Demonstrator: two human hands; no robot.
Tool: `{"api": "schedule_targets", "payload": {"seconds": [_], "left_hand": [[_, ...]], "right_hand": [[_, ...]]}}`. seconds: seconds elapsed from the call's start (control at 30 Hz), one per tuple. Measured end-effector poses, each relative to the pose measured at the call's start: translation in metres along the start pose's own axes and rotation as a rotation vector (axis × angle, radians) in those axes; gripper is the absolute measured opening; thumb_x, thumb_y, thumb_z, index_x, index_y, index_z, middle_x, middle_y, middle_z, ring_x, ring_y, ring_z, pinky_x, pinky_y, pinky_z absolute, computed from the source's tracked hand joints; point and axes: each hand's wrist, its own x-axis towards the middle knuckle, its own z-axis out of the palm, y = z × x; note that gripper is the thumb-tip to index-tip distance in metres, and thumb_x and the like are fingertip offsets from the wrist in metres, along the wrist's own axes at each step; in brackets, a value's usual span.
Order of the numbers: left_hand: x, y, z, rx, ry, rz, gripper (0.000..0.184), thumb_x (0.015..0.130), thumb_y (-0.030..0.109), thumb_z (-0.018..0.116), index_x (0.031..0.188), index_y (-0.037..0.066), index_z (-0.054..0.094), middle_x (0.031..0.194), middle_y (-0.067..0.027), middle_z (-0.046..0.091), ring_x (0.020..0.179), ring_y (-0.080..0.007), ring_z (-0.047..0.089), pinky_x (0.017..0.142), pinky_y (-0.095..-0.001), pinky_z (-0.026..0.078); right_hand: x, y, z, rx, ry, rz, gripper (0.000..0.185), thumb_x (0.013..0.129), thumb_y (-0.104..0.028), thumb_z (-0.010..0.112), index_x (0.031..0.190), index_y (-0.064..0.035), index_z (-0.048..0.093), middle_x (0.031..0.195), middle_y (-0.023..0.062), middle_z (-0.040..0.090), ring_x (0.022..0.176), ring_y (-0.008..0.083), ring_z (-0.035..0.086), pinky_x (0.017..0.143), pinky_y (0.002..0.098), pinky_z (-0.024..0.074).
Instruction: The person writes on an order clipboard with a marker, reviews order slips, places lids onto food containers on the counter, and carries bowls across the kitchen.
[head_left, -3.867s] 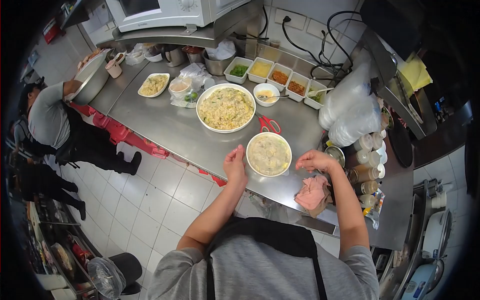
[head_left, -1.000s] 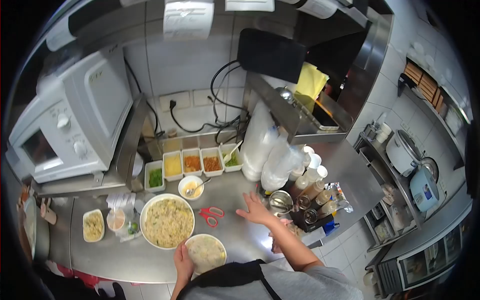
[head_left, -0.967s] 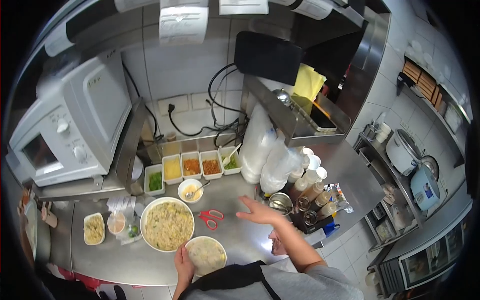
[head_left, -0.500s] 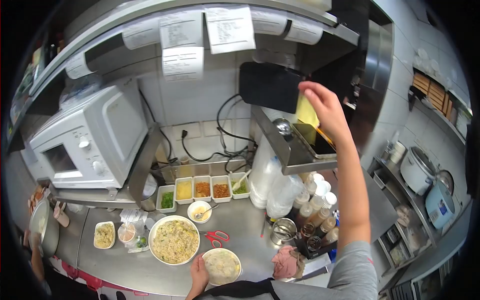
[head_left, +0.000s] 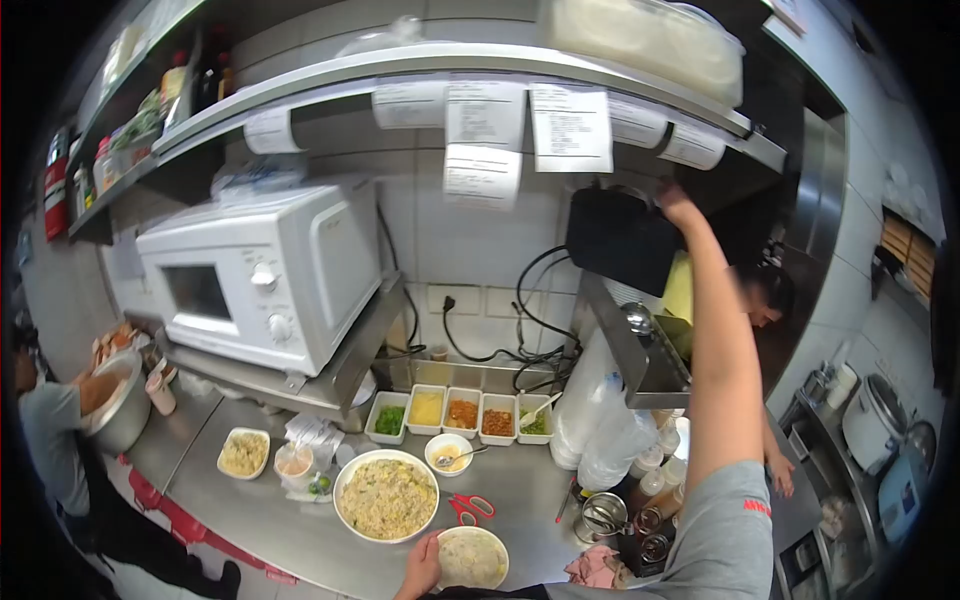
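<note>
My left hand point(head_left: 422, 565) holds the left side of a white bowl of pale soup point(head_left: 472, 560), its fingers together against the rim. High up, my right hand point(head_left: 676, 203) is at the upper right edge of a black panel point(head_left: 622, 240); its fingers are dark and blurred. Behind the soup bowl lie red-handled scissors point(head_left: 470, 508), beside a large bowl of fried rice point(head_left: 388, 498). A small bowl with a spoon point(head_left: 449, 456) stands near white trays of toppings point(head_left: 427, 408).
White microwave point(head_left: 265, 275) on a raised shelf; paper slips point(head_left: 572, 128) hang above. Plastic-wrapped stacks point(head_left: 590, 415), a metal pot point(head_left: 602, 518), bottles point(head_left: 655, 485) and a pink cloth point(head_left: 596, 567) at right. One person point(head_left: 52, 430) works at left; another person's head point(head_left: 764, 297) shows at right.
The view has tilted up and turned left. My right hand has risen from over the counter to the black panel's edge. My left hand remains at the soup bowl. A person has appeared at right.
</note>
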Motion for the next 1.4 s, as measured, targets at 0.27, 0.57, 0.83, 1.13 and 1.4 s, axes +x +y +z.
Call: {"api": "schedule_targets", "payload": {"seconds": [0.27, 0.57, 0.83, 1.13, 1.4], "left_hand": [[-0.003, 0.025, 0.0, 0.264, -0.026, -0.153, 0.065, 0.089, 0.047, 0.046, 0.136, 0.006, 0.029, 0.122, -0.0208, 0.051, 0.118, -0.0325, 0.045, 0.097, -0.0438, 0.037], [0.011, 0.002, -0.002, 0.26, -0.017, 0.056, 0.075, 0.087, 0.046, 0.051, 0.142, 0.016, 0.011, 0.131, -0.0179, 0.044, 0.122, -0.0336, 0.042, 0.099, -0.0475, 0.033], [0.032, 0.144, 0.025, 0.223, -0.027, 0.637, 0.028, 0.093, 0.012, 0.041, 0.113, -0.004, 0.052, 0.116, -0.015, 0.055, 0.105, -0.0241, 0.053, 0.094, -0.0336, 0.038], [0.067, 0.349, 0.09, -0.912, -1.179, 0.198, 0.1, 0.076, 0.08, 0.014, 0.14, 0.002, 0.023, 0.142, -0.0128, 0.031, 0.13, -0.0277, 0.031, 0.106, -0.0412, 0.025], [0.086, 0.395, 0.028, -1.084, -0.979, 0.488, 0.095, 0.08, 0.067, 0.04, 0.136, -0.007, 0.021, 0.141, -0.018, 0.029, 0.129, -0.0312, 0.031, 0.106, -0.0458, 0.027]], "right_hand": [[-0.006, -0.008, 0.004, 0.223, 0.105, 0.168, 0.051, 0.078, -0.008, 0.045, 0.128, 0.0006, 0.042, 0.123, 0.0286, 0.048, 0.117, 0.0363, 0.046, 0.096, 0.0364, 0.0387], [-0.043, -0.003, -0.013, 1.123, 0.402, 0.343, 0.037, 0.078, 0.001, 0.055, 0.114, 0.0, 0.05, 0.095, 0.0135, 0.058, 0.086, 0.0201, 0.057, 0.073, 0.0298, 0.0466], [-0.15, -0.066, -0.07, 1.627, -0.045, -0.049, 0.036, 0.082, 0.005, 0.048, 0.118, 0.0039, 0.05, 0.112, 0.013, 0.056, 0.101, 0.019, 0.056, 0.088, 0.0306, 0.047], [-0.239, -0.213, -0.087, 1.678, -0.549, -0.24, 0.044, 0.081, 0.0, 0.06, 0.124, 0.0035, 0.049, 0.122, 0.008, 0.051, 0.108, 0.0141, 0.05, 0.091, 0.027, 0.0405], [-0.242, -0.273, -0.08, 1.508, -0.62, -0.432, 0.037, 0.082, 0.001, 0.058, 0.119, 0.0019, 0.054, 0.123, 0.0088, 0.049, 0.106, 0.0131, 0.051, 0.089, 0.025, 0.0429]]}}
